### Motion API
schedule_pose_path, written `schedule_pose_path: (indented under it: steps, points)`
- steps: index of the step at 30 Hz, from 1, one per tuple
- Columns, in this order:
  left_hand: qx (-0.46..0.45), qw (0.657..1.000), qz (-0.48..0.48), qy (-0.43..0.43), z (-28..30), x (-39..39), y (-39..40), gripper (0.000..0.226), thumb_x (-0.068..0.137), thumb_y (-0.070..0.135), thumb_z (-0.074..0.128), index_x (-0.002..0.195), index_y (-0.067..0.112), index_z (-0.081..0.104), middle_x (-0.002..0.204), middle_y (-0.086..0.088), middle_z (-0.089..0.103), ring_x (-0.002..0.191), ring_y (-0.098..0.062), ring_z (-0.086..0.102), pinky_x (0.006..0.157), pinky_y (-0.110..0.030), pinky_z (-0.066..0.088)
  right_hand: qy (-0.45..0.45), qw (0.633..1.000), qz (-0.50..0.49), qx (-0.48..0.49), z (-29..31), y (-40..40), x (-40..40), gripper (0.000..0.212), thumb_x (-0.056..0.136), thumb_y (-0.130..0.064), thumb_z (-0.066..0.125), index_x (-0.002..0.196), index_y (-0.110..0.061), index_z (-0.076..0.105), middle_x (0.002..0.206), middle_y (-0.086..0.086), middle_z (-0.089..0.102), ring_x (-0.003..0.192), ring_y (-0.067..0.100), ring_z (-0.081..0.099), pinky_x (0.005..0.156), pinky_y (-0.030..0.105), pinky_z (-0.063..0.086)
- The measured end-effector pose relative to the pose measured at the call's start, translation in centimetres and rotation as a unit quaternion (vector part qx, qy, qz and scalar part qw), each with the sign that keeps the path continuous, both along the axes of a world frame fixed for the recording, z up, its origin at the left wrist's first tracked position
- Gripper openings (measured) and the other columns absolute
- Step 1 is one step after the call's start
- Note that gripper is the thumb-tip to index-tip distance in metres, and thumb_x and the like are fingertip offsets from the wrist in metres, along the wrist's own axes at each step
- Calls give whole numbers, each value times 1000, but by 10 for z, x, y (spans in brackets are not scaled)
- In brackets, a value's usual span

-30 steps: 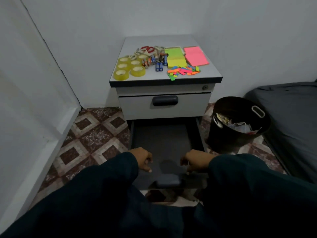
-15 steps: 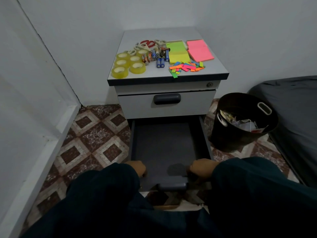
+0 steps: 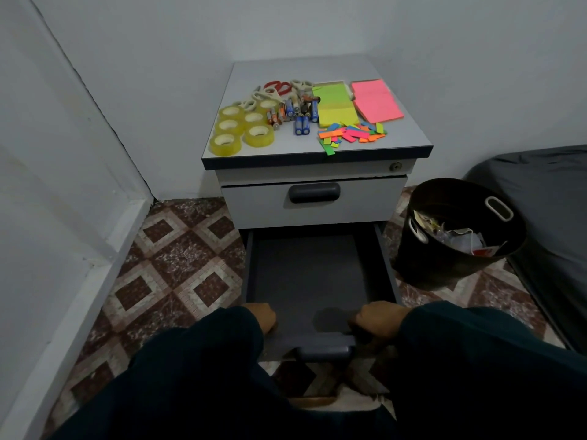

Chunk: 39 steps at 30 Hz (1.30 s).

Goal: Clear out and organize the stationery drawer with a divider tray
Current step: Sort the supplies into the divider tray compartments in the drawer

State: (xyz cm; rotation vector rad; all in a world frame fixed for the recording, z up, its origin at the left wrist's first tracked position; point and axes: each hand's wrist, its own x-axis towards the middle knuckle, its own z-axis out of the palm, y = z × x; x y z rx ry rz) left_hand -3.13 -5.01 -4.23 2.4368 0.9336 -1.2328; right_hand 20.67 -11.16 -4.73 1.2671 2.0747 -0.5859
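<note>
The lower drawer (image 3: 309, 281) of a small grey cabinet (image 3: 314, 204) is pulled out, its dark inside bare. My left hand (image 3: 265, 317) grips the drawer's front edge on the left, my right hand (image 3: 376, 320) grips it on the right, on either side of the dark handle (image 3: 325, 352). On the cabinet top lie several tape rolls (image 3: 241, 130), scissors (image 3: 276, 88), batteries (image 3: 295, 111), green and yellow sticky notes (image 3: 335, 104), pink sticky notes (image 3: 376, 101) and loose coloured page flags (image 3: 351, 134). No divider tray is in view.
A black bin (image 3: 451, 236) with paper scraps stands right of the drawer. A dark mattress (image 3: 552, 217) lies at far right. White walls close in on the left and behind. The floor (image 3: 178, 265) is patterned tile. The upper drawer (image 3: 313, 201) is closed.
The drawer has slid out further toward me with both hands on its front edge. My view has dropped and moved slightly left.
</note>
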Motion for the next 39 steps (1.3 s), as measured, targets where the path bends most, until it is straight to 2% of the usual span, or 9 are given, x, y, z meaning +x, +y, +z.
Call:
schedule_pose_path:
  steps: [14,20,26,29,32,35,37,38,39]
  points:
    - [60,996,47,-47,-5,3,37,39,95,11,49,133,11,51,132,-14,53,117,-30,54,95,-38,46,-5,999,-27,28,-3,52,22,42,86,-31,62,124,-13,54,123,11,58,110,26,57,93,33,46]
    - [106,988,99,-61,-12,2,59,42,93,30,54,131,11,53,129,-13,55,117,-27,54,93,-36,45,2,997,-41,59,-4,78,32,43,85,-34,61,123,-15,55,123,11,57,110,26,57,90,32,45]
    - [246,934,198,-166,-16,-8,76,65,85,50,56,140,21,37,141,-6,36,129,-25,36,102,-35,33,-15,984,-86,155,1,95,41,40,89,-35,58,123,-13,54,124,10,56,113,27,54,88,34,44]
    - [301,847,364,-243,-20,-7,81,86,77,51,67,146,24,23,150,-6,22,135,-28,27,107,-41,29,-11,961,-133,242,0,102,41,45,89,-32,57,128,-14,46,126,9,51,118,27,47,92,36,40]
    - [275,709,573,-306,-20,-1,90,101,73,42,77,148,16,15,154,-10,14,138,-32,23,109,-47,29,47,914,-298,272,-5,108,36,38,88,-22,57,122,-13,42,119,8,53,108,26,55,81,35,48]
    - [145,517,750,-387,-30,-9,108,97,75,27,79,146,0,19,150,-19,27,134,-34,35,109,-46,34,107,859,-418,274,-6,116,30,8,91,-12,51,94,-11,44,93,10,56,88,28,59,64,31,40]
    - [14,420,800,-429,-32,-14,114,69,83,27,70,135,-6,39,136,-26,47,121,-38,51,101,-46,44,162,816,-493,256,-4,122,29,12,91,-11,52,81,-9,47,85,10,56,79,25,55,64,28,36]
    - [-47,366,815,-447,-31,-14,115,56,90,28,61,132,-6,44,129,-26,53,116,-39,55,97,-44,47,220,777,-543,229,0,125,27,17,91,-12,54,75,-8,51,81,9,57,77,23,54,64,28,38]
    - [-103,308,825,-463,-30,-13,115,52,96,30,50,133,-5,43,124,-27,55,113,-39,55,95,-42,46,309,712,-602,189,4,127,25,20,91,-11,56,71,-7,54,76,9,57,74,22,54,63,29,41]
